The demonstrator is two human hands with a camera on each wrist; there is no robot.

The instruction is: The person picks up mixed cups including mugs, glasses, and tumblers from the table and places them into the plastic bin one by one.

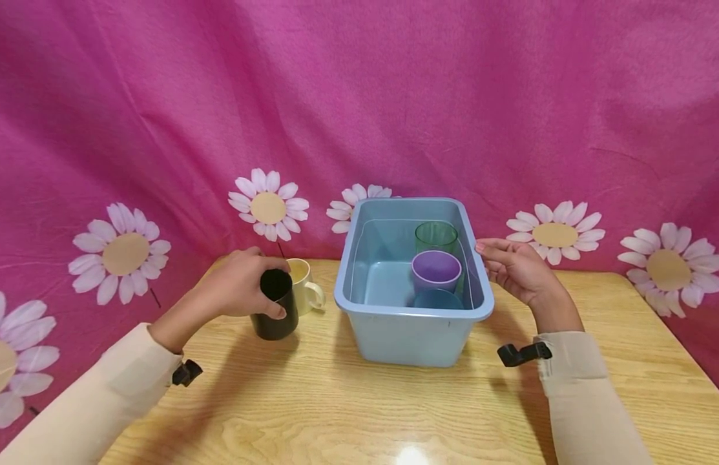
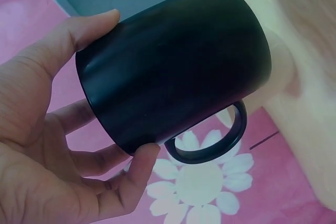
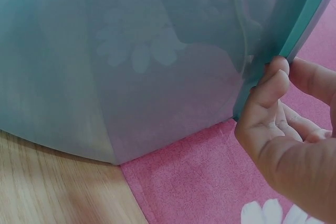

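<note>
My left hand grips a black mug round its rim, thumb on the near side. The mug's handle shows in the left wrist view. Whether its base touches the table I cannot tell. A pale yellow mug stands just behind it, partly hidden. At the right side of a blue plastic tub, my right hand pinches the rim with its fingertips. Along the tub's right inside wall are a green glass, a purple cup and a teal item partly hidden by the front rim.
A wooden table lies under everything. Behind it hangs a pink cloth printed with white daisies. The tub stands near the cloth.
</note>
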